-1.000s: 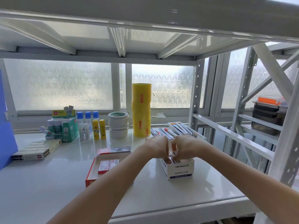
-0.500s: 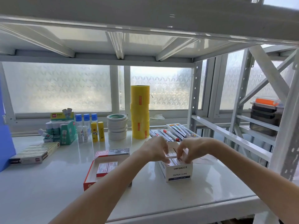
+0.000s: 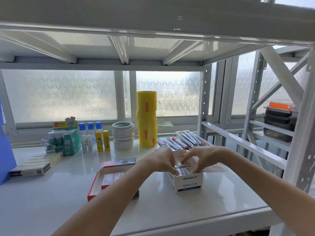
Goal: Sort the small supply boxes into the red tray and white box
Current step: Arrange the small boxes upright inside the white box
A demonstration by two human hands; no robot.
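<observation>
While both hands sit over the white box (image 3: 188,182), the left hand (image 3: 162,160) and right hand (image 3: 203,158) have their fingers (image 3: 173,171) curled down into its open top, tips resting on the small supply boxes (image 3: 185,170) packed inside. Looks like a pinch on those boxes, but I cannot tell whether either hand actually grips one or just presses on it; the tips are partly hidden by the box rim.

White box: on the shelf surface (image 3: 213,198), right of centre, front face printed "PAPER CLIPS". Small boxes fill it in rows, tops about level with the rim.

Red tray (image 3: 92,188): at 9 o'clock from the white box, just beside it, not touching. Two small red-and-white boxes (image 3: 111,178) lie flat inside, side by side toward the far end. The left forearm crosses over the tray's near right corner.

Rest of the shelf, far side:
- yellow tape rolls (image 3: 146,123), stacked upright, at 11 o'clock from the white box
- white tape rolls (image 3: 123,135), shorter stack, just left of the yellow stack
- glue bottles and sticks (image 3: 95,137), standing in a cluster left of that
- green display carton (image 3: 68,142) of correction items, farther left
- flat staple packs (image 3: 36,165), near the left edge
- markers in sleeves (image 3: 180,141), lying at 12 o'clock just behind the hands
</observation>
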